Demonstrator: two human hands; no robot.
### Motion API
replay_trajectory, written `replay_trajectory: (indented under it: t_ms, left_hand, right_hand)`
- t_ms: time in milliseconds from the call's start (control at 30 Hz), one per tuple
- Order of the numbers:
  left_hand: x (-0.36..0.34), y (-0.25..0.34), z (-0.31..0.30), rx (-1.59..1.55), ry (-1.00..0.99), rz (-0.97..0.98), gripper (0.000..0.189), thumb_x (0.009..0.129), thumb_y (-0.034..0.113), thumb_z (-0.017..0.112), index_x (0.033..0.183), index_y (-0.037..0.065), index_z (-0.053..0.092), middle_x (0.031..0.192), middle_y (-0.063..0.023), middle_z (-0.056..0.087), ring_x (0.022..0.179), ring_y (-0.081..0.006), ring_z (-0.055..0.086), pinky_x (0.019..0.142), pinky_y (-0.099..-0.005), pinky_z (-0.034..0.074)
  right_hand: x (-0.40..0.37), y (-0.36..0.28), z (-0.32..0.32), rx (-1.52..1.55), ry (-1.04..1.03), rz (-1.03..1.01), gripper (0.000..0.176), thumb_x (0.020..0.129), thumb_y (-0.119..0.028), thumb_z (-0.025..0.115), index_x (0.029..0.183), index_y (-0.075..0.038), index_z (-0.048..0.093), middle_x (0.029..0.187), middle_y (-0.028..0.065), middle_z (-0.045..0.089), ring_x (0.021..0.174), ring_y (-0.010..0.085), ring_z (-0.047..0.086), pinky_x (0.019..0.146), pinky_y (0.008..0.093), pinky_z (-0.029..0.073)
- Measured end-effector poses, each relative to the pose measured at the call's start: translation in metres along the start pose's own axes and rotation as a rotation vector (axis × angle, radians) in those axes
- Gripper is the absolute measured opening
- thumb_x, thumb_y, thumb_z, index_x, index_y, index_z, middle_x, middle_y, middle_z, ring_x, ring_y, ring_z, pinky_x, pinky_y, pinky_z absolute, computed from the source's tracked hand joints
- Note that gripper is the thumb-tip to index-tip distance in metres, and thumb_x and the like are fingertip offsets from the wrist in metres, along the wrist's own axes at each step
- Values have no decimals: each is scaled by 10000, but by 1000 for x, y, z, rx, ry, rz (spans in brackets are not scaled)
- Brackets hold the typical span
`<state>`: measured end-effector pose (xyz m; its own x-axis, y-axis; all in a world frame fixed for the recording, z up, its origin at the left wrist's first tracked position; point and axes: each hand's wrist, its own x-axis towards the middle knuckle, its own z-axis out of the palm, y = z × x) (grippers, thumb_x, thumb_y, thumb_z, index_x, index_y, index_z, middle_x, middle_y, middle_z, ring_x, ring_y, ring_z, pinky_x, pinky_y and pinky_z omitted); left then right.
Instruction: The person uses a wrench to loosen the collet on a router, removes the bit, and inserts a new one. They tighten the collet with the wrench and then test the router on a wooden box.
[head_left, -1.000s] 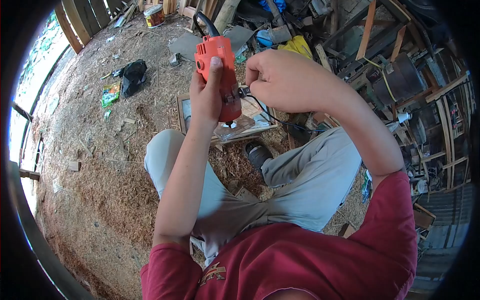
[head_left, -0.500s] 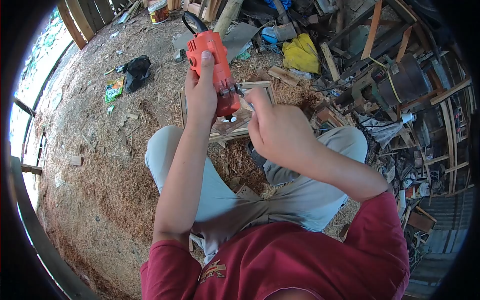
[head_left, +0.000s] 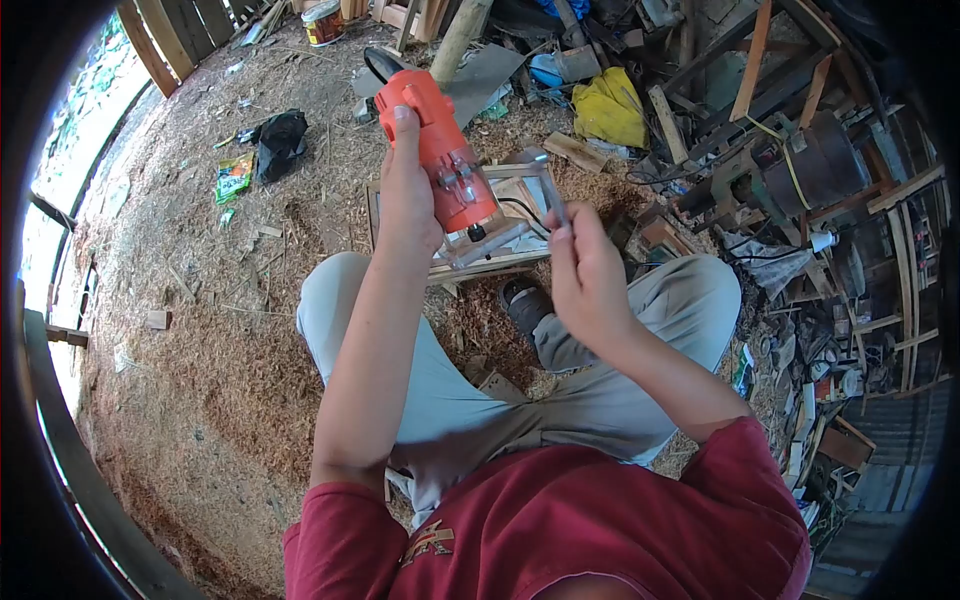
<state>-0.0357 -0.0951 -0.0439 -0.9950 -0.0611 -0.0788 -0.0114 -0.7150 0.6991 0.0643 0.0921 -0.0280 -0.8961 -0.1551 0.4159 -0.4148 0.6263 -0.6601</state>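
An orange-red power tool (head_left: pixel 445 145) with a clear lower section and a black cord at its top is gripped in my left hand (head_left: pixel 408 195), thumb along its body. It tilts, with its dark tip down to the right. To its right, my right hand (head_left: pixel 590 275) pinches a slim grey metal tool (head_left: pixel 552 190) that points up, apart from the power tool. Below both lies a wooden frame (head_left: pixel 545 258) on the ground between my knees, with a dark cord and pieces inside it.
Wood shavings cover the ground (head_left: pixel 240 370). A black bag (head_left: pixel 280 145) and green packet (head_left: pixel 234 177) lie at left. At right are a yellow cloth (head_left: pixel 608 108), a motor (head_left: pixel 815 165) and piled wood scraps. A sandal (head_left: pixel 525 305) is near my right knee.
My right hand has moved right and down, away from the power tool, and the slim metal tool now shows. The power tool has turned, showing its clear section.
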Motion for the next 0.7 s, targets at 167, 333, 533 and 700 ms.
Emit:
replay_trajectory:
  t_ms: [167,333,533,700]
  left_hand:
    - [1,-2,-5,-83,13,-158,604,1024,626,495,1336,112,549,1027,-58,661,882,-200,696,777,-438,619]
    - [1,-9,-9,-96,72,-207,632,1012,660,484,1335,121,553,1076,-68,666,930,-222,701,812,-465,616]
    - [1,-23,-5,-172,143,-81,713,965,729,494,1303,105,564,1071,-110,679,935,-265,691,845,-470,596]
    - [-2,-31,1,-145,102,6,726,990,737,409,1323,106,548,1104,-117,667,976,-271,671,868,-463,585]
  right_hand:
    - [11,27,-2,348,-64,121,45,1028,-88,437,1039,-45,440,954,64,509,851,133,457,797,301,411]
    - [9,42,17,572,-115,70,399,953,-212,655,1152,-6,377,1158,137,489,1042,208,553,923,382,477]
    - [2,16,33,546,-44,156,809,792,-298,891,1268,36,328,1245,176,484,1154,211,566,946,371,557]
    - [9,7,42,828,70,306,753,809,-155,877,1262,33,306,1249,154,477,1101,191,612,872,329,603]
